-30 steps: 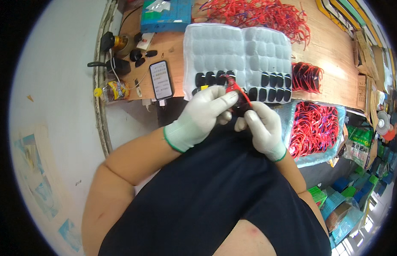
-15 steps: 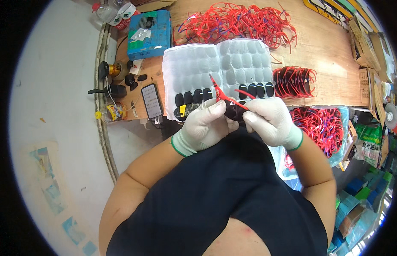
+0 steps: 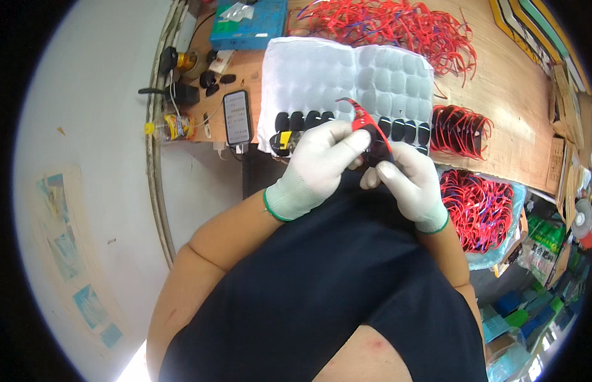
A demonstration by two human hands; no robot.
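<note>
Both my hands wear white gloves with green cuffs and meet in front of my chest. Between them is a red sunglasses frame [image 3: 366, 117] with a dark lens [image 3: 375, 150] against it. My left hand [image 3: 320, 156] is closed, its thumb pressing on the frame by the lens. My right hand [image 3: 412, 183] pinches the lower end, partly hiding it. Just beyond lies a white moulded sheet [image 3: 312, 70] with rows of hollows. Dark lenses fill its near row, some on the left [image 3: 297, 120] and some on the right [image 3: 405, 131]. A black-and-yellow item [image 3: 285, 141] sits by my left hand.
A tangled heap of red frames [image 3: 398, 33] covers the back of the table. Red sunglasses [image 3: 461, 132] stand in a row at right, above a lined bin of red frames [image 3: 477, 213]. To the left are a phone [image 3: 237, 118], a blue box [image 3: 254, 30] and a bottle [image 3: 172, 128].
The frame has turned in my hands, with its lens side now facing up and its arm curving up to the left. My left thumb has moved onto it. The view has shifted, too.
</note>
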